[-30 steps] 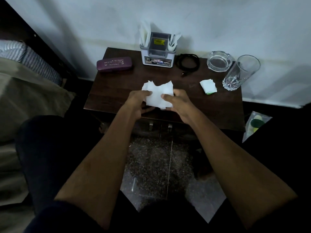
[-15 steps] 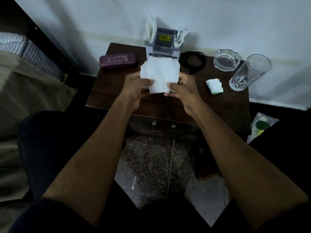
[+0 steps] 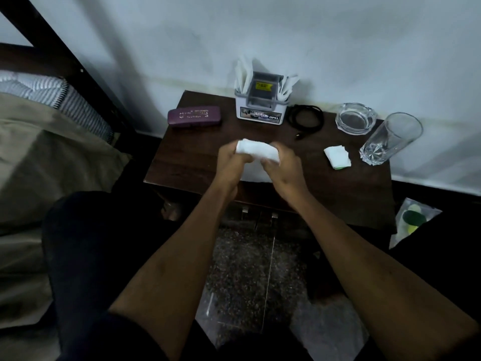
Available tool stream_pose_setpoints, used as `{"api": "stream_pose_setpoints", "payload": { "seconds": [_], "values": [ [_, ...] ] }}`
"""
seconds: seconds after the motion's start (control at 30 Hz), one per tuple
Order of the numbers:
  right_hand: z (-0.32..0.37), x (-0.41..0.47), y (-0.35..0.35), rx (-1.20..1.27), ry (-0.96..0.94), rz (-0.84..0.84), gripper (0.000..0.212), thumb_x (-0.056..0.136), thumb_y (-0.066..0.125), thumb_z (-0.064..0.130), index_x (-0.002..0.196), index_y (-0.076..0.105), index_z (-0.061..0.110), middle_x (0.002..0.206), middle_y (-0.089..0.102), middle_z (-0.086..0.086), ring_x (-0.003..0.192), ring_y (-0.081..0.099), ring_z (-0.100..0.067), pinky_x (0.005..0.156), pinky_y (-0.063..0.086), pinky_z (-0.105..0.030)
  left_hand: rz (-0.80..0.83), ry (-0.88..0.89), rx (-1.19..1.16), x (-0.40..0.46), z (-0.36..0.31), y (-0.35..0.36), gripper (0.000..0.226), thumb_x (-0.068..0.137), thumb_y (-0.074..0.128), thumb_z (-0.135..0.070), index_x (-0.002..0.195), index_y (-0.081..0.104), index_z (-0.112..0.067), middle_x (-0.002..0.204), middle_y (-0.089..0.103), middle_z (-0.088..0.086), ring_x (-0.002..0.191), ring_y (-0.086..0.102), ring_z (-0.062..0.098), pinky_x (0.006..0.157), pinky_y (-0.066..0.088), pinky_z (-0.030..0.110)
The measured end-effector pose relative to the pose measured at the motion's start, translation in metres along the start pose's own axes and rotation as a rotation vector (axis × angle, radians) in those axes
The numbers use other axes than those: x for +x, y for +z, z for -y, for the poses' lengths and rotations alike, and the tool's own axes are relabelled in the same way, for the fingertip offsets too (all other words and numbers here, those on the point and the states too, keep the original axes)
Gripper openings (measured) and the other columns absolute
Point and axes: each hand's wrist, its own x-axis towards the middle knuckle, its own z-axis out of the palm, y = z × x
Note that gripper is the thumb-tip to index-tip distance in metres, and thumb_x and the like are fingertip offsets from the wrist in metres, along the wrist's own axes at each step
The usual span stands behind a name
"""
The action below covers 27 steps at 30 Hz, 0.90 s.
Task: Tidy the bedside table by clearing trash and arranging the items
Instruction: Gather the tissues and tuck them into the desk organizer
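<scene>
folding over the middle of the dark wooden bedside table, both hands pinch a soft white paper napkin, now a narrow band held just above the tabletop. the left hand grips its left end with fingers curled and pressed together; the right hand clamps the right end between thumb and fingers. just behind stands a white napkin holder with a grey insert, a coiled black cable beside it, and a maroon hard glasses case to the left. a small folded white tissue with a green edge lies to the right, just beside a tall clear drinking glass and a clear glass ashtray. the paper is thin, so a hard pull between the two grips could probably tear it, and an uneven fold might not fit back into the holder. a wide reach right could knock the glass over near the table's edge.
</scene>
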Motion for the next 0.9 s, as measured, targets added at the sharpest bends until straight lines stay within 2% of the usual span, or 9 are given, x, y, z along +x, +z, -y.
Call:
{"api": "stream_pose_setpoints", "payload": {
  "seconds": [0.1, 0.17, 0.33, 0.43, 0.5, 0.63, 0.7, 0.8, 0.9],
  "values": [
    [-0.003, -0.002, 0.003, -0.033, 0.016, -0.023, 0.053, 0.075, 0.047, 0.046, 0.095, 0.069, 0.003, 0.085, 0.072, -0.01, 0.078, 0.064, -0.022, 0.064, 0.038, -0.033, 0.032, 0.008, 0.046, -0.002, 0.004, 0.001, 0.034, 0.066, 0.068, -0.012, 0.099, 0.078, -0.013, 0.092, 0.077, 0.007, 0.089, 0.068, 0.02, 0.079, 0.051, 0.034],
    [-0.001, 0.003, -0.002, -0.018, 0.029, -0.07, 0.046, 0.078, 0.052, 0.036, 0.099, 0.07, 0.0, 0.089, 0.074, -0.015, 0.083, 0.068, -0.029, 0.068, 0.048, -0.04, 0.058, 0.019, 0.072, 0.002, 0.002, -0.004, 0.03, 0.07, 0.07, -0.009, 0.099, 0.075, -0.012, 0.092, 0.075, 0.006, 0.088, 0.066, 0.02, 0.075, 0.049, 0.032],
    [0.021, 0.031, -0.024, 0.022, 0.046, -0.055, 0.037, 0.088, 0.067, 0.012, 0.123, 0.072, 0.002, 0.112, 0.077, -0.017, 0.104, 0.072, -0.032, 0.078, 0.05, -0.03, 0.113, 0.055, 0.111, 0.021, -0.016, -0.018, 0.036, 0.082, 0.072, 0.005, 0.118, 0.073, 0.002, 0.104, 0.079, 0.018, 0.082, 0.074, 0.017, 0.068, 0.058, 0.03],
    [0.036, 0.05, -0.036, 0.164, 0.061, 0.062, 0.036, 0.093, 0.065, -0.003, 0.129, 0.068, 0.003, 0.113, 0.076, -0.016, 0.079, 0.077, -0.022, 0.065, 0.062, -0.03, 0.125, 0.076, 0.056, 0.032, -0.039, -0.023, 0.035, 0.091, 0.066, 0.013, 0.125, 0.07, 0.005, 0.087, 0.08, 0.009, 0.063, 0.076, 0.016, 0.057, 0.059, 0.027],
    [0.047, 0.063, -0.042, 0.31, 0.052, 0.139, 0.039, 0.093, 0.065, -0.009, 0.13, 0.066, 0.004, 0.111, 0.076, -0.016, 0.074, 0.078, -0.02, 0.062, 0.065, -0.031, 0.118, 0.074, -0.014, 0.041, -0.056, -0.026, 0.027, 0.094, 0.066, 0.009, 0.12, 0.072, 0.004, 0.082, 0.08, 0.01, 0.061, 0.075, 0.018, 0.058, 0.059, 0.027],
    [0.071, 0.097, -0.057, 0.296, -0.045, 0.13, 0.033, 0.079, 0.063, -0.002, 0.099, 0.078, 0.019, 0.1, 0.078, -0.013, 0.093, 0.076, -0.027, 0.08, 0.063, -0.037, 0.18, 0.058, -0.126, 0.068, -0.085, -0.036, 0.017, 0.099, 0.061, 0.005, 0.108, 0.074, 0.001, 0.099, 0.075, 0.019, 0.075, 0.072, 0.024, 0.06, 0.058, 0.029],
    [0.087, 0.114, -0.068, 0.285, -0.059, 0.129, 0.039, 0.073, 0.052, -0.005, 0.08, 0.081, 0.02, 0.095, 0.078, -0.023, 0.09, 0.076, -0.033, 0.08, 0.061, -0.039, 0.23, 0.076, -0.148, 0.077, -0.104, -0.037, 0.039, 0.096, 0.043, 0.014, 0.086, 0.075, -0.006, 0.094, 0.073, 0.018, 0.078, 0.071, 0.025, 0.063, 0.059, 0.028],
    [0.11, 0.136, -0.089, 0.336, -0.009, 0.181, 0.048, 0.084, 0.039, -0.017, 0.085, 0.08, 0.009, 0.095, 0.077, -0.02, 0.089, 0.074, -0.027, 0.081, 0.06, -0.035, 0.258, 0.077, -0.149, 0.094, -0.13, -0.041, 0.051, 0.081, 0.032, 0.023, 0.087, 0.077, -0.001, 0.096, 0.073, 0.021, 0.081, 0.071, 0.025, 0.061, 0.057, 0.021],
    [0.119, 0.159, -0.105, 0.465, 0.048, 0.219, 0.029, 0.101, 0.047, 0.005, 0.1, 0.076, 0.005, 0.099, 0.071, -0.016, 0.087, 0.07, -0.026, 0.08, 0.062, -0.036, 0.282, 0.109, -0.112, 0.114, -0.146, -0.047, 0.055, 0.071, 0.04, 0.016, 0.103, 0.082, 0.002, 0.104, 0.066, 0.038, 0.096, 0.063, 0.036, 0.084, 0.053, 0.029]
  ]
}}
